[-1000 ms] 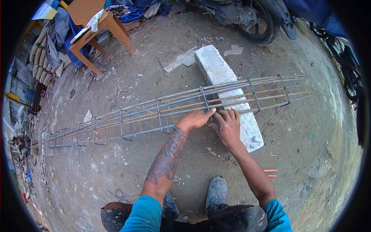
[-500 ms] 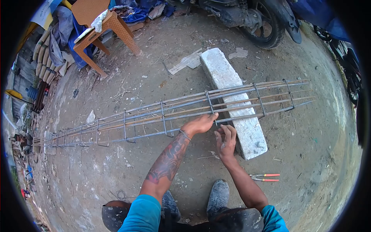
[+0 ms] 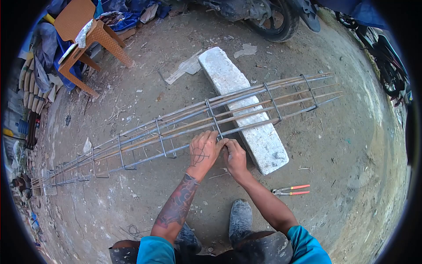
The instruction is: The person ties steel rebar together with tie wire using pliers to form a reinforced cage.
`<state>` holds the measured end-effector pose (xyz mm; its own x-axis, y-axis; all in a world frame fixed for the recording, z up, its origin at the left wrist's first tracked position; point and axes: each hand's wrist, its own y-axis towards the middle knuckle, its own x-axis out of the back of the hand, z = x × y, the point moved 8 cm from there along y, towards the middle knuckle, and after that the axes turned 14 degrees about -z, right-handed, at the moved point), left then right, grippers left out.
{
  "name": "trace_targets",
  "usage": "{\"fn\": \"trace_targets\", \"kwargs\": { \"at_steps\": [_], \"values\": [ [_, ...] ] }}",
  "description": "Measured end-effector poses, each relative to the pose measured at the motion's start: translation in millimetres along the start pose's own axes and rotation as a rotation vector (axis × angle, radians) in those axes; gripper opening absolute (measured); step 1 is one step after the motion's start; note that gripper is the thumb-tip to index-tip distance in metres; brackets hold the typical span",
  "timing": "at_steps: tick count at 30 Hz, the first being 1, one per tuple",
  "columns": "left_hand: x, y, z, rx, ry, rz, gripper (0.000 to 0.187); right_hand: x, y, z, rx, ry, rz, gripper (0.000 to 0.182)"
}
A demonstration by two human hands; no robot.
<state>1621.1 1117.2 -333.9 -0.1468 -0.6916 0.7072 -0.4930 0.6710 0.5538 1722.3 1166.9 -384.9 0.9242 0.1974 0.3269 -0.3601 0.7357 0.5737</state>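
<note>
A long rebar cage (image 3: 195, 125), made of thin steel bars with square stirrups, runs slantwise across the view. My left hand (image 3: 203, 150) is closed around the near lower bar, at the corner of a stirrup (image 3: 211, 113). Right beside it, my right hand (image 3: 235, 155) is closed in a pinch by the same corner, the two hands' fingertips meeting. Whatever sits between the right fingertips is hidden. Under the cage's right part lies a long whitish concrete block (image 3: 259, 141). Pincers with red handles (image 3: 292, 190) rest on the ground to the right.
An orange-brown plastic chair (image 3: 79, 20) with a cloth on it stands at upper left, before blue tarps. A motorbike wheel (image 3: 277, 20) is at the top. Flattened cardboard (image 3: 187, 68) lies beyond the block. My boot (image 3: 241, 218) is on the dirt ground below.
My right hand has moved up to the stirrup corner and closed beside the left. The left hand has turned, its fingers now curled at the bar. The view has shifted, moving the scene leftward.
</note>
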Motion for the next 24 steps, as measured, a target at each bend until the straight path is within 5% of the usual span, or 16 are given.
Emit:
{"fn": "trace_targets", "kwargs": {
  "at_steps": [3,5,8,13,19,22,24],
  "values": [
    [11,0,-2,-0.082,0.035,-0.059,0.028,10,7,27,-0.026,-0.160,0.081,0.023],
    [10,-4,2,-0.105,0.018,-0.098,0.029,23,9,42,0.139,-0.200,-0.015,0.039],
    [8,-6,4,-0.079,0.004,-0.092,0.028,18,27,54,0.275,-0.462,0.111,0.063],
    [11,-7,3,-0.075,-0.021,-0.126,0.028,4,34,39,0.391,-0.493,0.192,0.058],
    [99,-17,17,-0.494,0.170,0.300,0.054,4,37,53,0.354,-0.461,0.231,0.061],
    [163,-24,77,-0.132,0.222,0.253,0.058,-1,43,99,0.478,-0.332,0.116,0.060],
    [148,-43,106,-0.057,0.221,0.236,0.059,-40,25,122,0.518,-0.163,0.370,0.058]
  ]
}}
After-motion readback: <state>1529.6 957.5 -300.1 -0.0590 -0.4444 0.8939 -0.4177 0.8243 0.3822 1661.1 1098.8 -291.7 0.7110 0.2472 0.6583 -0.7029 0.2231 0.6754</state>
